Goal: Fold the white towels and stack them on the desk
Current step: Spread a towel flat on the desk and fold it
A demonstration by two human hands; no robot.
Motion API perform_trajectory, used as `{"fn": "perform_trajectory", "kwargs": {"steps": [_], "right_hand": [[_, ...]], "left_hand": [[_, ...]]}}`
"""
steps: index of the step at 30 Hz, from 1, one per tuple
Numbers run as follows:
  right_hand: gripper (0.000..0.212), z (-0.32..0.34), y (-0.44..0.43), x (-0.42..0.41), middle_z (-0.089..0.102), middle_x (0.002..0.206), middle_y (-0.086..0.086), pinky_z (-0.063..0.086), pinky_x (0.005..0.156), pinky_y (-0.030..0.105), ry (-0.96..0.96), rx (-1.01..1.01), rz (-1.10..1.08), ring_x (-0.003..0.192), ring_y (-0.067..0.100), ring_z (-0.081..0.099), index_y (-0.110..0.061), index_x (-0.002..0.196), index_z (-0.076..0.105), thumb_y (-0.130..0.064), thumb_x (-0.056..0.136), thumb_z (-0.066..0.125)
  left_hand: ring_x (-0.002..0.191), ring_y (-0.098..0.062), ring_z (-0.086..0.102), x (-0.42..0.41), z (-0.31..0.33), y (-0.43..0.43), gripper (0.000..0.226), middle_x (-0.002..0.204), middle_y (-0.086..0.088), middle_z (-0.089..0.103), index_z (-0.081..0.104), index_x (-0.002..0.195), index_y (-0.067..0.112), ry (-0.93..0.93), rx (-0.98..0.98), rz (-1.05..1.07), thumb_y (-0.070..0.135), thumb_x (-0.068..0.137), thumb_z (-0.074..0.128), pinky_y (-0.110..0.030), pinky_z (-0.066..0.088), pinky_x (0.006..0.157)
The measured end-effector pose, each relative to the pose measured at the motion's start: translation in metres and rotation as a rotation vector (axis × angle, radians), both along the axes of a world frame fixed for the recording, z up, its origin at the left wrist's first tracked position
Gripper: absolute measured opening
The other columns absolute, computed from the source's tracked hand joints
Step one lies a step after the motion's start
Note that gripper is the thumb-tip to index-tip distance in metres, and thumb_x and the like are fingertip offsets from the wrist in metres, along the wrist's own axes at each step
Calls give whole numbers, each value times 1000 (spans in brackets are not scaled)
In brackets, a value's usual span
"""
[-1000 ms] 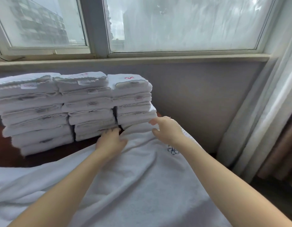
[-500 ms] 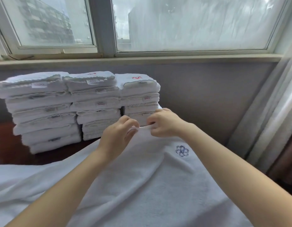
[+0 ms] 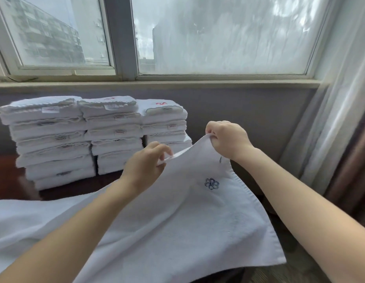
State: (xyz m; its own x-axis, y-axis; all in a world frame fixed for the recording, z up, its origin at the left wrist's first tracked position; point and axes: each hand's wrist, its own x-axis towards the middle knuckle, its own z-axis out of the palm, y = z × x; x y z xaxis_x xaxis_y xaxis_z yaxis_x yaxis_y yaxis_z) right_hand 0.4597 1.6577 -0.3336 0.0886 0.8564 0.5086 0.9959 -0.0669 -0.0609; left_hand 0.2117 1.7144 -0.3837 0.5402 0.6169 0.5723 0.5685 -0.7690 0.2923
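A large white towel (image 3: 177, 217) with a small dark blue embroidered flower lies spread over the dark wooden desk (image 3: 7, 180) in front of me. My left hand (image 3: 145, 166) pinches its far edge just above the desk. My right hand (image 3: 228, 139) grips the same edge further right and holds it lifted, so the cloth rises to a peak there. Behind the hands, three side-by-side stacks of folded white towels (image 3: 85, 139) stand on the desk against the wall, several towels high.
A grey wall and window sill (image 3: 157, 84) run behind the stacks. A sheer white curtain (image 3: 330, 119) and a darker drape hang at the right. The spread towel overhangs the desk's right edge near the floor (image 3: 300, 270).
Both hands took hold of the towel's far edge and lifted it. The right hand has moved up and to the right, pulling the edge taut away from the left hand.
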Motion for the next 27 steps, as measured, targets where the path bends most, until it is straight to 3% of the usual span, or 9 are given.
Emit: {"fn": "perform_trajectory", "kwargs": {"steps": [4, 8, 11, 13, 15, 18, 21, 24, 27], "right_hand": [[16, -1, -25, 4, 53, 91, -12, 39, 68, 29, 57, -120, 7, 86, 18, 54, -26, 96, 63, -17, 91, 51], [32, -5, -47, 4, 56, 81, -12, 44, 59, 26, 91, -475, 55, 76, 11, 55, -30, 85, 69, -5, 76, 51], [28, -13, -55, 5, 65, 85, -6, 46, 54, 19, 254, -712, 99, 65, 4, 58, -26, 96, 74, -11, 74, 65], [26, -18, -54, 3, 63, 76, -12, 40, 49, 12, 393, -638, 105, 56, -4, 55, -26, 98, 75, -15, 78, 63], [30, -29, -49, -2, 64, 83, -15, 45, 61, 14, 400, -509, 78, 70, -4, 60, -25, 107, 74, -16, 84, 56], [36, -62, -39, -22, 64, 121, -8, 47, 95, 33, 318, -488, 31, 113, 16, 58, -24, 125, 64, -21, 94, 47], [31, -99, -27, -45, 60, 119, 0, 32, 110, 44, 149, -478, 76, 117, 24, 53, -18, 118, 60, -25, 98, 38], [41, -115, -12, -61, 48, 137, 4, 6, 120, 48, 115, -433, 108, 133, 24, 38, -18, 137, 49, -27, 101, 33], [44, -117, -1, -74, 45, 142, 2, 6, 121, 45, 129, -406, 165, 136, 22, 35, -20, 143, 46, -27, 101, 34]], "left_hand": [[70, -7, 50, -3, -15, -13, 25, 87, 17, 50, 64, 101, 32, 130, -82, -65, 13, 85, 69, -25, 39, 62], [71, 2, 52, -2, -30, -24, 18, 87, 21, 56, 65, 98, 43, 289, -243, -195, 38, 82, 73, -23, 43, 68], [79, 6, 54, 0, -34, -26, 34, 88, 25, 61, 64, 94, 48, 242, -342, -184, 76, 76, 54, -19, 42, 66], [78, 5, 55, 2, -35, -19, 29, 86, 24, 61, 63, 86, 46, 165, -336, -121, 71, 83, 50, -22, 43, 67], [85, 4, 56, 6, -40, -10, 10, 94, 23, 62, 65, 92, 45, 116, -318, -50, 48, 93, 56, -28, 46, 75], [116, -8, 54, 7, -56, 2, 25, 126, 12, 59, 65, 120, 32, 196, -366, -3, 32, 100, 51, -34, 43, 100], [143, -13, 31, 2, -76, 9, 41, 154, 6, 38, 46, 145, 32, 331, -352, 15, 33, 105, 37, -32, 20, 119], [151, -12, 13, -12, -85, 21, 47, 163, 6, 20, 28, 153, 38, 434, -309, 52, 39, 106, 27, -34, 5, 122], [152, -11, 7, -32, -87, 32, 49, 165, 6, 13, 20, 155, 40, 499, -294, 60, 43, 106, 24, -32, 3, 122]]}}
